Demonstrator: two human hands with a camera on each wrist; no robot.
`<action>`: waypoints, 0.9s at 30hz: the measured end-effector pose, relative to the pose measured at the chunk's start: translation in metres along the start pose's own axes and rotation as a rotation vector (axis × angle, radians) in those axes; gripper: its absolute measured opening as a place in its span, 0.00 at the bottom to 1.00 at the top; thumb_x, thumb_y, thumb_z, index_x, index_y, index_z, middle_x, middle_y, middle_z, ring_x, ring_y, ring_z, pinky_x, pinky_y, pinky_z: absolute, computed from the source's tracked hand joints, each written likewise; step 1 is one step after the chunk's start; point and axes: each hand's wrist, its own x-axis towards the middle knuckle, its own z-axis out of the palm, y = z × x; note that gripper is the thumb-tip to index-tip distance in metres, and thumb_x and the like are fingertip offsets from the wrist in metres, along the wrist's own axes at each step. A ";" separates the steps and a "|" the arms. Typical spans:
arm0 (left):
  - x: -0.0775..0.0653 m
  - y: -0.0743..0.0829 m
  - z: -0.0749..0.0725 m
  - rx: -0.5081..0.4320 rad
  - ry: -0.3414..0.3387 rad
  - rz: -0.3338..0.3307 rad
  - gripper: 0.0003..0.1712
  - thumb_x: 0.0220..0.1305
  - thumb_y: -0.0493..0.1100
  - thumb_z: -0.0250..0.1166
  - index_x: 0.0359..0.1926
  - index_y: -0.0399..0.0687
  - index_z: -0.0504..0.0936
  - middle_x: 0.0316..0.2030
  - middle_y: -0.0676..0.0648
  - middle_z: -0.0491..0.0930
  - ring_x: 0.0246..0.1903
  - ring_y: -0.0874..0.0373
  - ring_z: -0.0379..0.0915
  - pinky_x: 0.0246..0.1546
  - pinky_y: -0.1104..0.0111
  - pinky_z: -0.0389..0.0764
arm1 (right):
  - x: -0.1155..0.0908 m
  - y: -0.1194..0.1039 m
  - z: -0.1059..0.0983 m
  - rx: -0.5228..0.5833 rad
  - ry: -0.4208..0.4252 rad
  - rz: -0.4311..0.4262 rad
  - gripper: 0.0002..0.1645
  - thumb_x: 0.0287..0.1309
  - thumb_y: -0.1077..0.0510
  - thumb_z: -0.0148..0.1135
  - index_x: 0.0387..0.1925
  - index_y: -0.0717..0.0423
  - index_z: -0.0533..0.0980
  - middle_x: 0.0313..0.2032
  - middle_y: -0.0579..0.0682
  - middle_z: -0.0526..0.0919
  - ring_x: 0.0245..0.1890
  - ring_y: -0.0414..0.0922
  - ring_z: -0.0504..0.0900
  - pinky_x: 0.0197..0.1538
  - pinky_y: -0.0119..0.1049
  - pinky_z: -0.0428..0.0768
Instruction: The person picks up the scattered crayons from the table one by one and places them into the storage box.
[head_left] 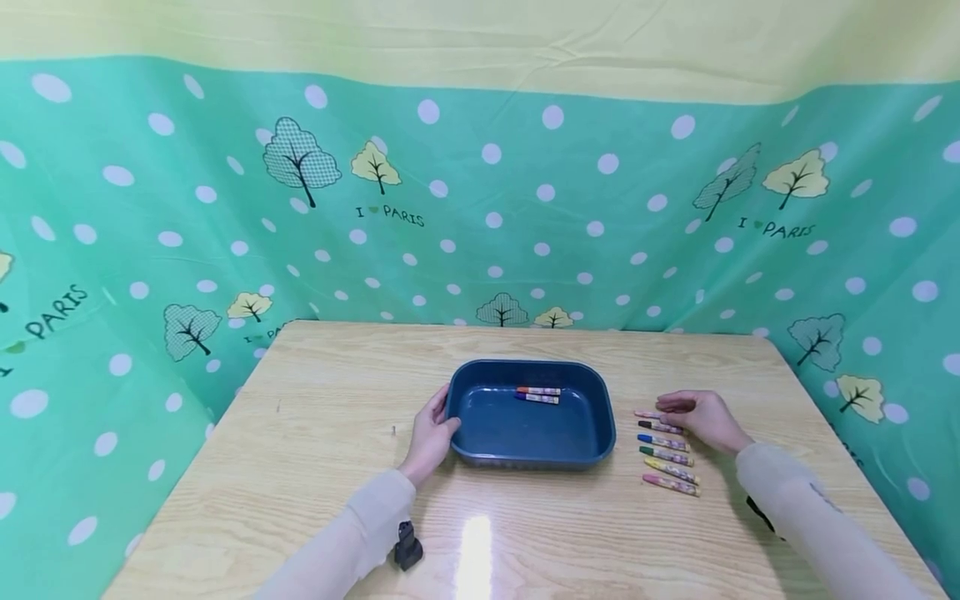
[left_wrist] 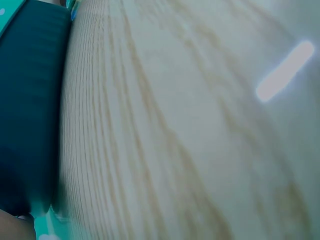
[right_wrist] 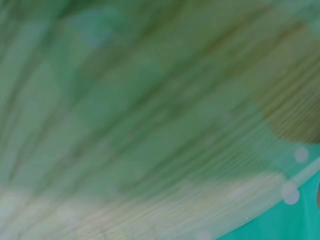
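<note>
Only the head view shows the hands and things; both wrist views give just blurred table (left_wrist: 200,125) grain, the left one also a dark edge of the tray. The left hand (head_left: 431,433) grips the blue tray's (head_left: 480,454) left rim. The right hand (head_left: 701,417), fingers relaxed, touches the top of the crayon row (head_left: 666,450) right of the tray. Two crayons (head_left: 537,394) lie inside the tray.

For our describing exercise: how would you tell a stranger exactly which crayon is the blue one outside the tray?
Find the dark blue tray in the middle of the wooden table. To its right lies a row of crayons beside the person's right hand. The blue crayon is third from the far end, between a dark one and a green one.
</note>
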 end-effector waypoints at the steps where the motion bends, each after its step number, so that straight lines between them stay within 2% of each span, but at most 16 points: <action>1: 0.000 0.000 0.000 0.000 -0.002 0.004 0.36 0.56 0.26 0.50 0.68 0.39 0.56 0.67 0.35 0.54 0.66 0.42 0.52 0.65 0.55 0.60 | 0.000 0.000 0.000 -0.020 0.008 0.000 0.21 0.51 0.58 0.65 0.47 0.63 0.77 0.43 0.57 0.83 0.39 0.39 0.82 0.39 0.22 0.79; 7: 0.001 -0.002 0.001 -0.002 0.008 -0.003 0.37 0.55 0.25 0.50 0.67 0.39 0.56 0.67 0.35 0.55 0.65 0.42 0.53 0.64 0.56 0.61 | 0.001 -0.004 0.003 -0.150 0.038 -0.057 0.13 0.51 0.61 0.64 0.41 0.59 0.81 0.40 0.55 0.84 0.40 0.46 0.81 0.40 0.34 0.80; 9: 0.001 -0.002 0.000 -0.001 0.010 -0.005 0.37 0.55 0.25 0.50 0.67 0.40 0.56 0.67 0.36 0.55 0.65 0.42 0.53 0.64 0.56 0.61 | 0.002 -0.004 0.004 -0.159 0.044 -0.072 0.12 0.51 0.62 0.64 0.40 0.59 0.81 0.39 0.56 0.84 0.39 0.47 0.81 0.39 0.34 0.80; 16: 0.002 -0.002 0.000 -0.008 -0.003 -0.008 0.37 0.56 0.25 0.50 0.68 0.39 0.56 0.67 0.35 0.54 0.66 0.42 0.52 0.65 0.55 0.60 | 0.000 -0.008 0.002 -0.136 0.028 -0.042 0.13 0.50 0.64 0.64 0.40 0.62 0.81 0.37 0.57 0.84 0.36 0.43 0.81 0.35 0.29 0.79; 20: 0.003 -0.003 0.000 -0.018 0.004 -0.003 0.37 0.55 0.25 0.50 0.68 0.39 0.56 0.67 0.35 0.54 0.66 0.42 0.53 0.65 0.55 0.60 | -0.001 -0.013 -0.002 -0.098 0.039 -0.015 0.15 0.51 0.61 0.64 0.43 0.61 0.80 0.41 0.57 0.83 0.39 0.46 0.80 0.38 0.29 0.79; 27: 0.002 -0.001 0.001 0.002 0.007 -0.009 0.37 0.56 0.25 0.50 0.68 0.40 0.56 0.68 0.36 0.54 0.66 0.43 0.52 0.65 0.56 0.60 | -0.002 -0.030 -0.012 -0.052 0.068 -0.047 0.18 0.53 0.60 0.62 0.46 0.62 0.78 0.46 0.60 0.81 0.46 0.53 0.79 0.44 0.35 0.81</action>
